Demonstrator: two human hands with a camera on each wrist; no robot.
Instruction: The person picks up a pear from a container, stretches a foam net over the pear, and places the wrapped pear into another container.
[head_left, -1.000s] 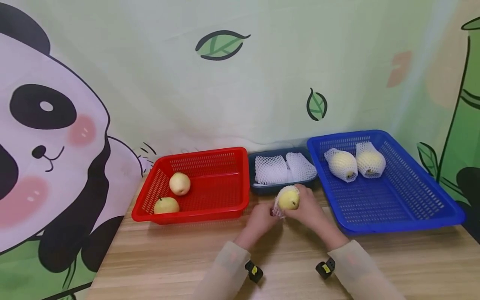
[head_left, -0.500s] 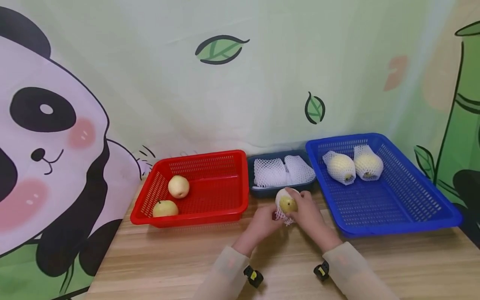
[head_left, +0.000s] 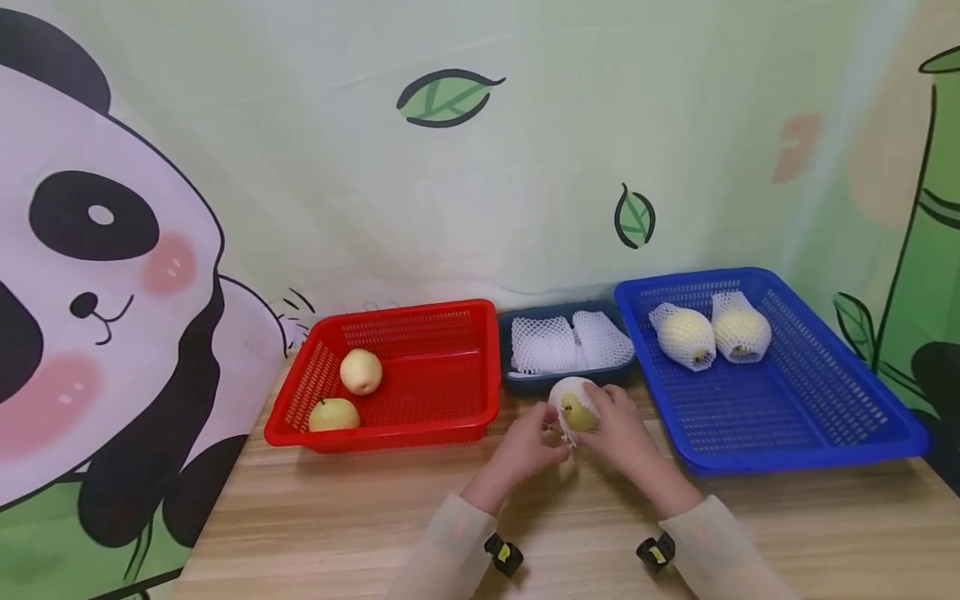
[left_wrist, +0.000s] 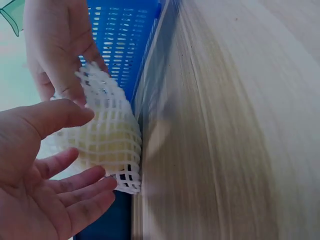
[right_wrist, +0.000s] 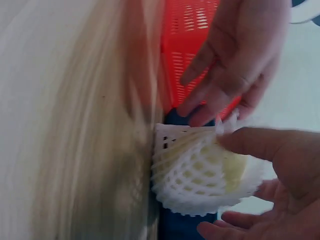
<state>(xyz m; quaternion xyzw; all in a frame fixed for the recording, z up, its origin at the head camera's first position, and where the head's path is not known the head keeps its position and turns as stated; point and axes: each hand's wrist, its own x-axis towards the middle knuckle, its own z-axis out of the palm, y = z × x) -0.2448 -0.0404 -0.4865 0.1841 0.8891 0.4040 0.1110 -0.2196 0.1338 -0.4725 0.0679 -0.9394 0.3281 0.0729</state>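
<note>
A yellow pear (head_left: pixel 576 414) partly covered by a white foam net (right_wrist: pixel 192 175) is between the hands, low over the table in front of the small dark tray. My right hand (head_left: pixel 624 429) holds the pear and net from the right, thumb on the near side and fingers over the top. On the other side, my left hand (head_left: pixel 525 446) has its fingers spread and relaxed, fingertips right at the net's edge. In the left wrist view, the left thumb and fingers (left_wrist: pixel 80 192) stand apart around the netted pear. Part of the pear's yellow skin shows uncovered.
A red basket (head_left: pixel 420 431) on the left holds two bare pears (head_left: pixel 361 372). The dark blue tray (head_left: pixel 525 383) behind the hands holds foam nets (head_left: pixel 542 343). On the right, a blue basket (head_left: pixel 757 433) contains two netted pears (head_left: pixel 686 337). A printed cloth (head_left: pixel 525 192) hangs behind.
The net now covers more of the pear, which has turned slightly. My left fingers have loosened from the net and spread, while my right hand still holds the pear.
</note>
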